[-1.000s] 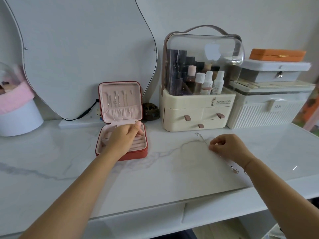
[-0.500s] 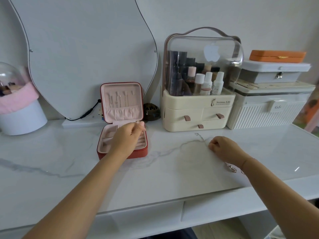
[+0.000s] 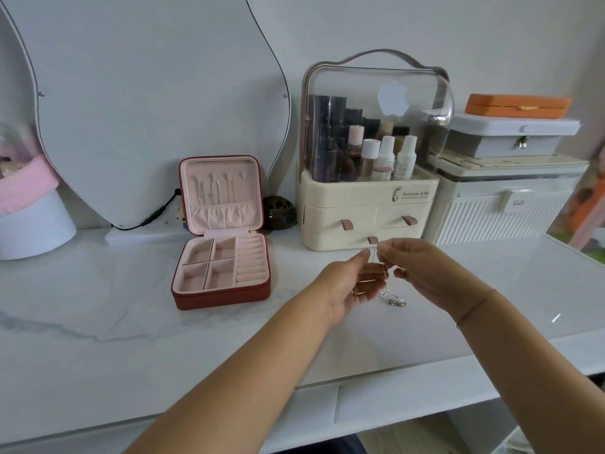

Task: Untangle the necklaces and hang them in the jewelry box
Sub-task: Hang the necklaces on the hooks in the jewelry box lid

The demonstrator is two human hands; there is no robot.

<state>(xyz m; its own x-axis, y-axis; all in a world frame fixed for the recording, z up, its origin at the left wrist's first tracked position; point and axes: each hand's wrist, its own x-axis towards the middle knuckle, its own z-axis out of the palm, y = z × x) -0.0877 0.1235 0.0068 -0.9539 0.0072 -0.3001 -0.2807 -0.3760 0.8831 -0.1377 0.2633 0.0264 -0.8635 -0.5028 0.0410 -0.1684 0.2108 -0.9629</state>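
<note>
While my right grip (image 3: 422,273) pinches the necklace (image 3: 391,299) over the worktop (image 3: 98,322), right of the jewelry box (image 3: 222,298), my left grip (image 3: 350,286) lies released; a hasty pull could tighten any tangle or snap it.

table: marble table (image 3: 98,322) | on it: jewelry box (image 3: 222,298) | cosmetics organizer (image 3: 366,221) | ribbed case (image 3: 484,221) | perhaps dark bowl (image 3: 278,213)

A curvy mirror (image 3: 131,93) stands on the white marble table (image 3: 98,339)
</note>
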